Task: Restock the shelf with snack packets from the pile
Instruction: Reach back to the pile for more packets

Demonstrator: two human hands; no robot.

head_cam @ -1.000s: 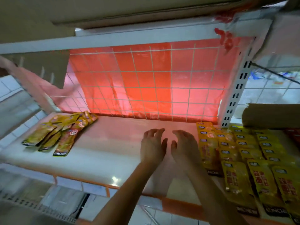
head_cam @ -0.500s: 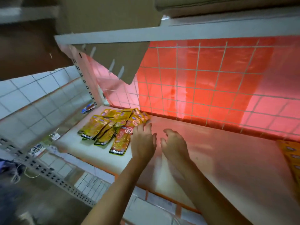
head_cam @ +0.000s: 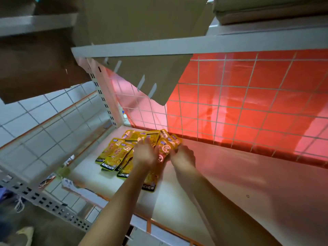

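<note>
Head camera, looking down into a shelf bay. At far left a white tiled wall (head_cam: 35,125) runs back behind a thin wire mesh, and below it a grey perforated rail (head_cam: 44,199) crosses the corner; a light shoe (head_cam: 24,235) shows on the floor at the bottom edge. A white slotted post (head_cam: 106,96) stands at the back left corner of the bay.

Just right of the post, at the back left of the shelf (head_cam: 230,183), lies the pile of snack packets (head_cam: 120,153): yellow pouches with black bottom bands, overlapping loosely and fanned at different angles, the rearmost ones touching the foot of the back wall. One packet reaches forward toward the shelf's front edge, partly hidden under the left forearm.

The left hand (head_cam: 144,154) is on top of the pile's right half, palm down, fingers stretched forward over the pouches and blurred. The right hand (head_cam: 183,156) is just beside it at the pile's right edge, its fingers bent toward the nearest packets; whether they pinch one cannot be told. The two hands are close together but not touching.

To the right the pale shelf surface runs on. Behind it a white wire grid (head_cam: 230,103) stands in front of a glowing red sheet (head_cam: 266,82). Overhead, a brown cardboard box (head_cam: 142,29) sits on the upper shelf, with a flap (head_cam: 159,73) hanging down into the bay.
</note>
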